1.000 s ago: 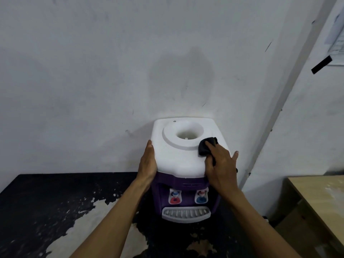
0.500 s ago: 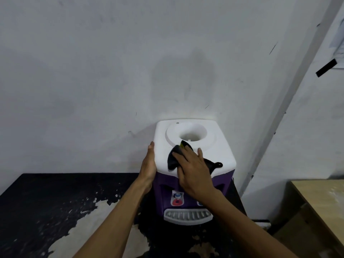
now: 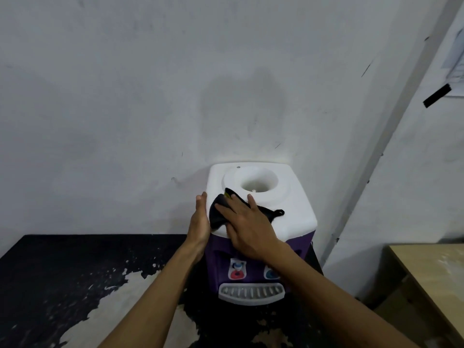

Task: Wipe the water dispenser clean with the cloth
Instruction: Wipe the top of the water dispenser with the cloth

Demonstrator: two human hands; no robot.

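While most of the frame is just a scuffed grey-white painted wall (image 3: 125, 96), the action sits low and a bit right of centre. Running along the bottom left is a black tabletop with big patches of paint flaked off to pale wood (image 3: 62, 285), and a plain light wooden table (image 3: 431, 267) pokes in at the lower right corner.

Against the wall, on the black top, stands the small countertop water dispenser with a white plastic lid and purple body (image 3: 296, 209). Its round bottle well is open at the top, and lower down on the front you can see a red tap, a blue tap partly hidden by the forearm, and a grey slotted drip tray under them.

Left hand (image 3: 199, 224) is flat and open, fingers straight up, palm pressed against the left side of the white lid, not gripping anything. Right hand (image 3: 247, 229) lies palm-down with fingers spread on the front left part of the lid, pinning a black cloth (image 3: 217, 214) under it rather than clutching it. That cloth bunches out between the two hands on the left, and a thin tail of it sticks out to the right of the hand.
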